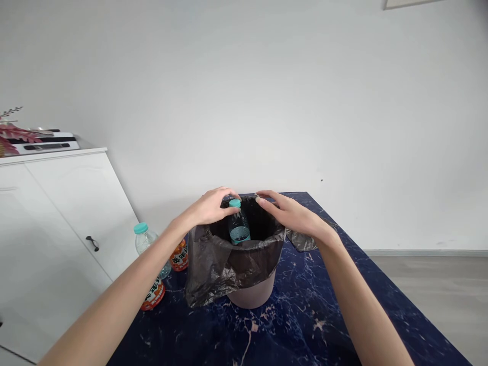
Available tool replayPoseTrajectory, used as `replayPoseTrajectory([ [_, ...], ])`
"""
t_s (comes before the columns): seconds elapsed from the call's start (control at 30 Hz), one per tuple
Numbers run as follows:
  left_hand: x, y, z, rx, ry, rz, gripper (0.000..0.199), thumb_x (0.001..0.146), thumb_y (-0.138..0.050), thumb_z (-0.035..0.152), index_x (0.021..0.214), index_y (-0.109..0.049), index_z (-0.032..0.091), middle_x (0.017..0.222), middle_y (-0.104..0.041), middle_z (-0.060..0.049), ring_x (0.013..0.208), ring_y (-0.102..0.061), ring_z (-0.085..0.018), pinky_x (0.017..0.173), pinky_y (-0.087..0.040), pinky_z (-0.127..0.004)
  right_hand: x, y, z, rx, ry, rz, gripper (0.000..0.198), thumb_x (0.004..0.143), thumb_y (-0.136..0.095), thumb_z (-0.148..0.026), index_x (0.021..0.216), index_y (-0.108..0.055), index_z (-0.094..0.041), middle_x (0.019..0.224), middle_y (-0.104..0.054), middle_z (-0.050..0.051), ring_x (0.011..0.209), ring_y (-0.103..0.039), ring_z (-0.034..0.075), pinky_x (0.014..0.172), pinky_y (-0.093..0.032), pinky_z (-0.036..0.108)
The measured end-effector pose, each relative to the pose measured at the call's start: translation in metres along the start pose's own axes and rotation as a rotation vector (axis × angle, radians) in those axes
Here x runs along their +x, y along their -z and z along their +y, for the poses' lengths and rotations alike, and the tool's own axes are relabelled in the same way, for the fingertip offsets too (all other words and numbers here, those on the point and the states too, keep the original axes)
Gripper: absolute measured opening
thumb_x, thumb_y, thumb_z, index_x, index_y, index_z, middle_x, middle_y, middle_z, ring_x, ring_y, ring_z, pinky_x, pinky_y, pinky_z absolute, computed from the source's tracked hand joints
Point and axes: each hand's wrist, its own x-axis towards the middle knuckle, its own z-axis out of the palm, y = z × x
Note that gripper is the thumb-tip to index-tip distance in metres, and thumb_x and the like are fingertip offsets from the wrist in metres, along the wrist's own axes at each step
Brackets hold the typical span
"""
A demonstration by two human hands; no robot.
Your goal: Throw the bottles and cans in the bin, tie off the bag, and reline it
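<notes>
A grey-pink trash bin (253,295) stands on the table, lined with a dark plastic trash bag (236,267) folded over its rim and hanging low on the left. Inside the opening, a clear plastic bottle (239,226) with a turquoise cap leans slightly. My left hand (213,206) has its thumb and fingers around the cap. Over the right side of the opening is my right hand (290,209), fingers bent and a little apart from the thumb, close to the bag's edge. Nothing shows between them.
Left of the bin, partly behind my left forearm, stand another clear bottle (143,239) with a turquoise cap and two orange-labelled containers (179,256). Everything rests on a dark blue marbled table (301,310). A white cabinet (72,213) is at left, a wall behind.
</notes>
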Motion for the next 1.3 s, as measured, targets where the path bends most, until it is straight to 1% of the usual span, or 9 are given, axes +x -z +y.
replayPoseTrajectory([
  [0.13,0.001,-0.006,-0.011,-0.069,0.071,-0.069,0.057,0.091,-0.064,0.061,0.136,-0.063,0.025,0.149,-0.068,-0.012,0.137,-0.063,-0.035,0.109,-0.049,-0.046,0.002,0.001,0.002,0.051,-0.044,0.013,0.064,0.105,-0.043,-0.068,0.151,-0.061,-0.026,0.157,-0.060,0.010,0.146,-0.054,0.035,0.120,-0.045,0.052],
  [0.27,-0.003,-0.007,-0.015,-0.252,0.218,-0.118,0.096,0.084,-0.072,0.069,0.161,-0.037,0.026,0.160,-0.058,-0.018,0.138,-0.063,-0.037,0.109,-0.050,-0.048,0.003,0.002,0.005,0.084,-0.052,-0.012,0.065,0.105,-0.042,-0.070,0.152,-0.061,-0.030,0.157,-0.061,0.009,0.147,-0.054,0.035,0.120,-0.045,0.052],
  [0.37,-0.007,-0.006,-0.016,-0.458,0.321,-0.121,0.102,0.078,-0.078,0.075,0.160,-0.041,0.026,0.160,-0.058,-0.018,0.142,-0.061,-0.038,0.113,-0.049,-0.048,0.002,0.002,0.006,0.075,-0.045,-0.006,0.066,0.104,-0.043,-0.071,0.152,-0.060,-0.030,0.158,-0.060,0.008,0.147,-0.054,0.036,0.121,-0.044,0.052],
  [0.53,-0.028,-0.016,-0.007,-0.712,0.414,0.235,0.073,0.094,-0.055,0.082,0.140,-0.063,0.025,0.153,-0.066,-0.014,0.145,-0.059,-0.034,0.122,-0.043,-0.047,-0.003,0.003,0.000,0.056,-0.047,0.059,0.072,0.103,-0.044,-0.073,0.156,-0.056,-0.025,0.156,-0.061,0.013,0.146,-0.056,0.037,0.116,-0.050,0.052],
  [0.7,-0.070,-0.041,0.017,-0.644,0.339,0.566,0.066,0.108,-0.032,0.074,0.148,-0.057,0.028,0.167,-0.051,-0.008,0.158,-0.043,-0.028,0.132,-0.030,-0.046,-0.010,0.003,-0.014,0.021,0.040,0.073,0.066,0.105,-0.046,-0.071,0.152,-0.059,-0.026,0.154,-0.063,0.012,0.144,-0.057,0.034,0.116,-0.051,0.050],
  [0.8,-0.093,-0.054,0.028,-0.570,0.244,0.506,0.067,0.109,-0.036,0.072,0.163,-0.035,0.034,0.178,-0.033,-0.007,0.165,-0.029,-0.028,0.134,-0.026,-0.049,-0.013,0.001,-0.021,-0.016,0.094,0.011,0.058,0.105,-0.047,-0.069,0.145,-0.066,-0.031,0.150,-0.067,0.008,0.140,-0.061,0.035,0.114,-0.052,0.052],
  [0.97,-0.106,-0.082,0.017,-0.578,0.066,0.410,0.110,0.090,-0.055,0.088,0.171,-0.002,0.037,0.184,-0.003,-0.012,0.168,-0.014,-0.037,0.133,-0.029,-0.054,-0.015,-0.001,-0.024,-0.073,0.088,-0.020,0.055,0.105,-0.047,-0.068,0.143,-0.068,-0.033,0.149,-0.068,0.007,0.133,-0.065,0.036,0.104,-0.057,0.052],
  [1.17,-0.120,-0.108,0.005,-0.631,0.148,0.280,0.149,0.074,-0.084,0.079,0.167,0.026,0.043,0.181,-0.016,-0.017,0.163,-0.029,-0.044,0.125,-0.041,-0.063,-0.015,-0.003,-0.020,-0.100,0.076,-0.075,0.057,0.104,-0.048,-0.069,0.147,-0.065,-0.035,0.152,-0.065,0.005,0.133,-0.065,0.034,0.101,-0.057,0.049],
  [1.3,-0.147,-0.079,0.012,-0.405,0.181,0.268,0.150,0.071,-0.089,0.074,0.170,0.020,0.045,0.183,-0.008,-0.012,0.165,-0.020,-0.048,0.125,-0.039,-0.066,-0.015,-0.003,-0.019,-0.102,0.065,-0.088,0.057,0.105,-0.047,-0.070,0.147,-0.064,-0.035,0.153,-0.064,0.005,0.132,-0.065,0.034,0.102,-0.057,0.051],
])
